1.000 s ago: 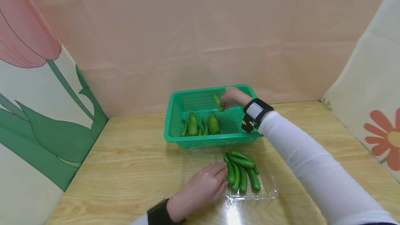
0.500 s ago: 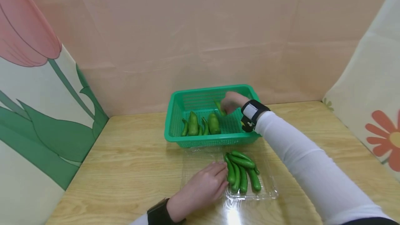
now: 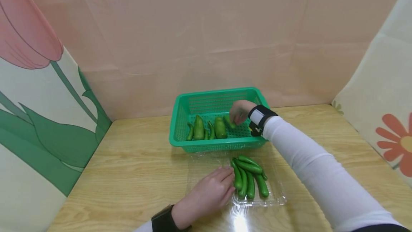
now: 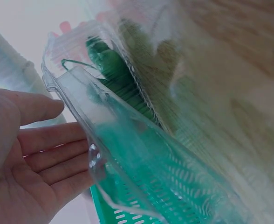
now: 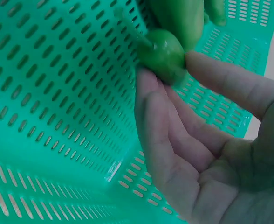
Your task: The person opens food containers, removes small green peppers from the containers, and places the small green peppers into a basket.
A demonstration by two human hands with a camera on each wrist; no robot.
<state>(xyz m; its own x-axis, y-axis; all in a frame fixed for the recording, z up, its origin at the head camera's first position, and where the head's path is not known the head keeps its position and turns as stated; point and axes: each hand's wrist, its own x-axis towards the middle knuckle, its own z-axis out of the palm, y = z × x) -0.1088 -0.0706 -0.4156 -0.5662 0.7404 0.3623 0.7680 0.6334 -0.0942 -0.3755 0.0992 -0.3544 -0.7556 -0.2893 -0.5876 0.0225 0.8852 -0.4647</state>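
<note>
Inside the green plastic basket (image 3: 180, 142), my right hand (image 3: 239, 112) pinches a green chili pepper (image 3: 229, 121) between thumb and fingertips. The right wrist view gives its stem end (image 5: 162, 53) up close. Left of it in the basket lie two thick pale-green vegetables (image 3: 199, 128) and several small green peppers (image 3: 211, 130). My left hand (image 3: 214, 189) is at the middle of an opened clear plastic clamshell box (image 3: 278, 199), next to the glossy green peppers (image 3: 250, 178) in its right half. In the left wrist view its straight fingers (image 4: 65, 156) touch the box's edge.
The basket stands at the back of the wooden table (image 3: 128, 174), close to a pink backdrop (image 3: 199, 46). Just in front of it lies the clear box. Flower-printed panels rise at the left (image 3: 35, 117) and right (image 3: 386, 92).
My right hand has lowered the pepper from near the basket's back wall toward its floor, beside the right-hand thick vegetable. The left hand has stayed in place.
</note>
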